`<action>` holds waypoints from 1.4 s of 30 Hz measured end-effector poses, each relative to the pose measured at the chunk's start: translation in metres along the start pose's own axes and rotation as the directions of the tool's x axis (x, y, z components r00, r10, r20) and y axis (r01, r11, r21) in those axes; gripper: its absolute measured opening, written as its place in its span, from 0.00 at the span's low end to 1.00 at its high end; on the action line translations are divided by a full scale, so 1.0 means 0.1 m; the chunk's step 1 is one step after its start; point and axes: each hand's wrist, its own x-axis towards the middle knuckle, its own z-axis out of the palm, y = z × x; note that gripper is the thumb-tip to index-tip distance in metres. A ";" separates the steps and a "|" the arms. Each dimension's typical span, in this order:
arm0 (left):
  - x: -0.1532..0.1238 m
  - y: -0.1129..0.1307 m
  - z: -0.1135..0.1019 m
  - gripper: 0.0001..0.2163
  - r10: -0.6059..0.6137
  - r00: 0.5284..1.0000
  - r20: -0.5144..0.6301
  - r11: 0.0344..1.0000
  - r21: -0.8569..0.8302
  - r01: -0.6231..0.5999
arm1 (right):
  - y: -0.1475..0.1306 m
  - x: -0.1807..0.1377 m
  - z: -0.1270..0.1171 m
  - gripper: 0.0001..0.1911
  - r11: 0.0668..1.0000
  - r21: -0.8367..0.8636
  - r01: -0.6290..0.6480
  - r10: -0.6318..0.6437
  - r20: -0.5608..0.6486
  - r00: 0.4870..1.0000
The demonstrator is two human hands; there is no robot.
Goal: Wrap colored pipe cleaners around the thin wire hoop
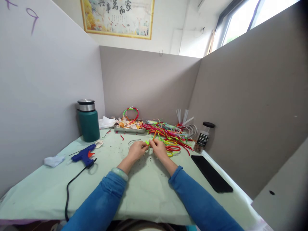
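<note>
A: Now, status, left to right?
B: Glue gun (84, 156) lies on the bench (149, 189), cord (72, 183) near the left sleeve (103, 199); a snag would likely drag it. Left hand (137, 150) and right hand (157, 148) both pinch a short green pipe cleaner (147, 142) mid-bench; it could slip.
A: Legible text?
B: Framed picture (117, 16): characters 家 and 和. Jar (203, 136) label unreadable.

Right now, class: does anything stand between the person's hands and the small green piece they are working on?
Nothing visible does. The left hand and right hand both pinch the green piece between them; the pile of coloured strips lies beyond the hands, not between.
</note>
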 end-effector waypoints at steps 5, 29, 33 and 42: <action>0.02 -0.02 0.01 0.10 -0.042 0.995 -0.085 0.999 0.001 0.043 | -0.01 0.00 0.00 0.20 0.988 0.133 -0.085 0.074 0.087 0.993; 0.08 -0.02 -0.01 0.20 -0.217 0.961 -0.174 0.885 -0.449 0.119 | -0.08 -0.03 0.01 0.12 0.582 0.639 -0.502 0.299 0.406 0.864; 0.02 0.06 -0.07 0.12 0.019 0.951 -0.309 0.948 -0.298 -0.115 | -0.06 0.01 -0.03 0.12 0.489 0.691 -0.532 0.329 0.419 0.846; 0.00 0.04 -0.01 0.10 0.316 0.897 -0.309 0.933 -0.073 -0.354 | -0.07 0.01 -0.05 0.13 0.434 0.741 -0.512 0.319 0.406 0.857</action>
